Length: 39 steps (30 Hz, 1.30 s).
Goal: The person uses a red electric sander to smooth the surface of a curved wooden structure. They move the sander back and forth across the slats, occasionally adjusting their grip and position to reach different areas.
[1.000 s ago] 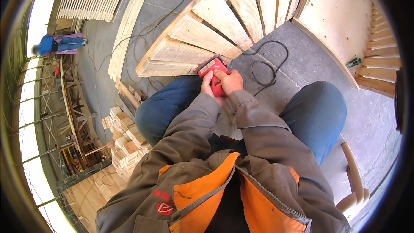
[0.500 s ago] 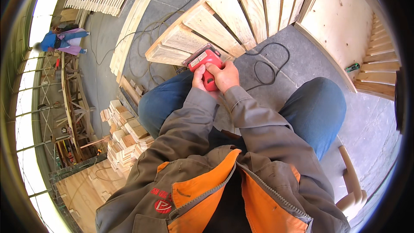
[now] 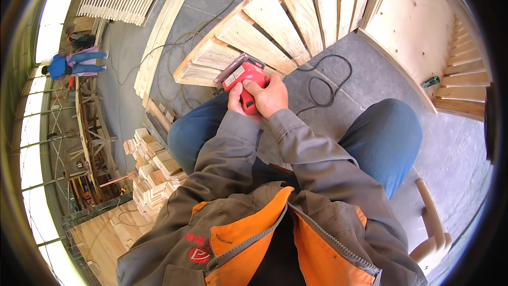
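A red power sander [image 3: 248,76] is held between my two hands, its flat dark pad end against the lower edge of a slatted wooden piece [image 3: 254,39]. My left hand [image 3: 238,100] is closed on the sander's left side, thumb on top. Around the other side wraps my right hand [image 3: 273,97], its thumb also lying on the red body. The pale slats fan out with gaps between them. The pad's contact face is hidden from view.
A black cable [image 3: 346,69] loops on the grey floor right of my hands. Further right stands a wooden frame [image 3: 394,69] with a green-handled tool [image 3: 431,81] in it. Stacked wood blocks [image 3: 153,172] lie at left; a person [image 3: 66,66] is far left.
Both hands and the sander have shifted slightly left along the slatted piece, still gripping. The person at far left has changed posture.
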Available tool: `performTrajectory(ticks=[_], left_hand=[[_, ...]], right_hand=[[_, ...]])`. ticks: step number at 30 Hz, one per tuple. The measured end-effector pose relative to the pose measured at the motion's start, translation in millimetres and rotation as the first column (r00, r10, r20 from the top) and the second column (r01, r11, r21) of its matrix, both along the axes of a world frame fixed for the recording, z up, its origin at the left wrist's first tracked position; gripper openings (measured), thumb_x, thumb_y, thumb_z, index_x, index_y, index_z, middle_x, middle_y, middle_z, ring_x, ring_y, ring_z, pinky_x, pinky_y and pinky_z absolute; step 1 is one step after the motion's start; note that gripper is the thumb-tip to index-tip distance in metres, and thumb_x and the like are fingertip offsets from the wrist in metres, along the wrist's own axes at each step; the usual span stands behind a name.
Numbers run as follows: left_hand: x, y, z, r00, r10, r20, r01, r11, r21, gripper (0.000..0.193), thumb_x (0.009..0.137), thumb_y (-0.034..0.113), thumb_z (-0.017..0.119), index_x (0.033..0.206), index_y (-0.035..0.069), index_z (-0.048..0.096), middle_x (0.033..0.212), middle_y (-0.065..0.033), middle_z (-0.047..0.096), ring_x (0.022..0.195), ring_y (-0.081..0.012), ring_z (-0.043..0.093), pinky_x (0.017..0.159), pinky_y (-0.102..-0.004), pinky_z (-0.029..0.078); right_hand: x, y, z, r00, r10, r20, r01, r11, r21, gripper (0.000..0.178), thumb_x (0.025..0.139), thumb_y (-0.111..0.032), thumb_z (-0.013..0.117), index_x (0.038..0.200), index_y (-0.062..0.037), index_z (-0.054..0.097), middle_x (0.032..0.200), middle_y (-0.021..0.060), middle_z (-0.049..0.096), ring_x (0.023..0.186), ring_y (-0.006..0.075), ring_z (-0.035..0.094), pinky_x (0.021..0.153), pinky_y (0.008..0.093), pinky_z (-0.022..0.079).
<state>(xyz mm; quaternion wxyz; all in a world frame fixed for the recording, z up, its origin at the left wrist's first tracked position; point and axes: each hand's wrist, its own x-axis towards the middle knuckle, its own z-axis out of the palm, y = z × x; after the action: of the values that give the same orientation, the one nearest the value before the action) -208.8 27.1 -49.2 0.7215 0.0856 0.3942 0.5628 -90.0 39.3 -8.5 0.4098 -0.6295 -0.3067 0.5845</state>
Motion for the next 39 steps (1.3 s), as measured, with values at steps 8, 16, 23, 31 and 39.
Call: performTrajectory(ticks=[8,16,23,31,39], left_hand=[[-2,3,-29,0.999,-0.004,0.037,0.008,0.995,-0.104,0.072,0.092,0.048,0.067,0.147,0.006,0.052,0.141,-0.0174,0.061,0.13,-0.0345,0.06,0.115,-0.0487,0.045],[-7,5,-49,0.994,-0.038,0.106,0.052,0.989,-0.141,0.066,0.091,0.046,0.068,0.144,0.009,0.055,0.137,-0.0149,0.064,0.126,-0.032,0.062,0.112,-0.0478,0.047],[-9,7,-67,0.998,-0.011,0.059,0.024,0.976,-0.216,0.069,0.09,0.052,0.068,0.144,0.01,0.055,0.139,-0.016,0.062,0.128,-0.0336,0.06,0.114,-0.0478,0.045],[-6,8,-74,0.999,-0.024,0.022,0.028,0.977,-0.211,0.062,0.092,0.046,0.067,0.141,0.01,0.057,0.135,-0.0141,0.065,0.125,-0.0317,0.062,0.111,-0.0474,0.047],[-4,8,-89,0.994,-0.105,0.007,0.104,0.965,-0.241,0.062,0.092,0.049,0.065,0.139,0.009,0.058,0.135,-0.0156,0.065,0.124,-0.0319,0.063,0.11,-0.047,0.048]], right_hand=[[-6,5,-43,0.997,-0.038,0.067,0.04,0.999,-0.034,0.061,0.08,-0.045,0.086,0.1,0.0084,0.065,0.097,0.0263,0.072,0.09,0.0352,0.072,0.083,0.0432,0.055],[-4,9,-57,0.999,0.001,0.052,0.004,0.995,-0.097,0.064,0.079,-0.044,0.086,0.107,0.0094,0.064,0.101,0.0279,0.072,0.094,0.0387,0.072,0.085,0.0451,0.056],[-4,11,-69,1.0,-0.008,0.019,0.011,0.991,-0.134,0.065,0.079,-0.045,0.086,0.108,0.0095,0.064,0.101,0.0274,0.072,0.094,0.0363,0.073,0.084,0.0437,0.056],[-7,10,-92,0.997,0.002,0.077,0.01,0.988,-0.152,0.067,0.079,-0.047,0.086,0.107,0.0101,0.064,0.101,0.0283,0.072,0.094,0.038,0.072,0.084,0.0438,0.056],[-7,8,-122,0.998,-0.048,0.037,0.055,0.979,-0.194,0.068,0.079,-0.049,0.086,0.106,0.011,0.066,0.099,0.0301,0.073,0.094,0.0393,0.073,0.085,0.0445,0.055]])
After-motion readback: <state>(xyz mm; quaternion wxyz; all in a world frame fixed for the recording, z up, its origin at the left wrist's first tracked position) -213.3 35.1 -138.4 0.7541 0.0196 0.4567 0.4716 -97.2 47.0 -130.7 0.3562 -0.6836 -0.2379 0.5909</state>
